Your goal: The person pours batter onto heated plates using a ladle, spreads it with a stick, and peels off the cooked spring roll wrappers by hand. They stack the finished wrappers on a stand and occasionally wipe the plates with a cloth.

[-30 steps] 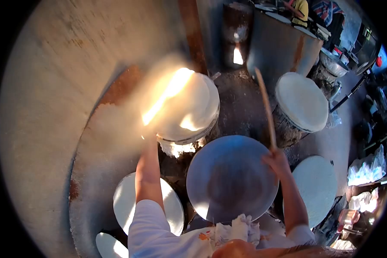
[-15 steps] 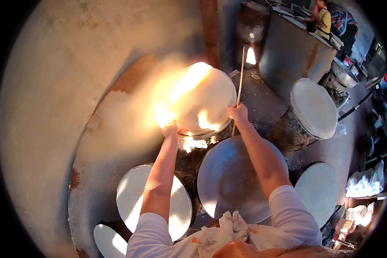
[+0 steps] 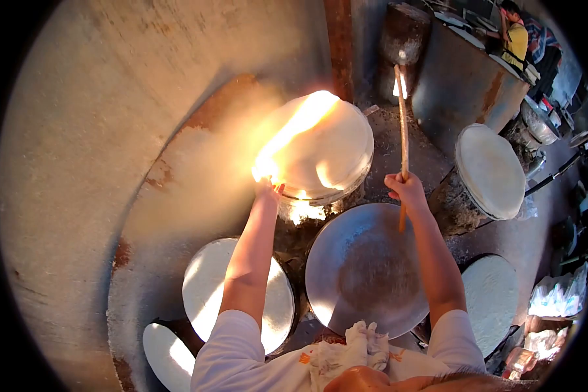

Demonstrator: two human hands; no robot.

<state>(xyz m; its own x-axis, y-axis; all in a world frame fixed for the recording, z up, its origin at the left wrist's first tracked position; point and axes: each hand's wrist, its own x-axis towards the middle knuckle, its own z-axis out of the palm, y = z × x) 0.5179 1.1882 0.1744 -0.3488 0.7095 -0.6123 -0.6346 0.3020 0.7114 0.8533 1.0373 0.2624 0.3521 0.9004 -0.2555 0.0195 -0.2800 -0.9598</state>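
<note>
My left hand (image 3: 268, 187) is at the near left edge of a round, pale-covered pan (image 3: 330, 147), in bright glare; its fingers are washed out, and what they touch cannot be made out. Flames or strong light show under the pan's near rim. My right hand (image 3: 406, 188) is closed around a long thin wooden stick (image 3: 403, 124), held nearly upright to the right of that pan. Below the stick's lower end lies a wide, shallow metal pan (image 3: 366, 271) with a brownish patch inside.
White round discs lie at lower left (image 3: 238, 291) and lower right (image 3: 491, 300). Another pale disc (image 3: 490, 171) tops a stand at right. A metal drum (image 3: 405, 39) stands behind. A person in yellow (image 3: 516, 42) is at upper right. Plastic bags (image 3: 558, 294) lie far right.
My right hand has moved away from the covered pan's edge, to the right, carrying the stick with it. My left hand stays near the pan's left edge. The view has shifted slightly.
</note>
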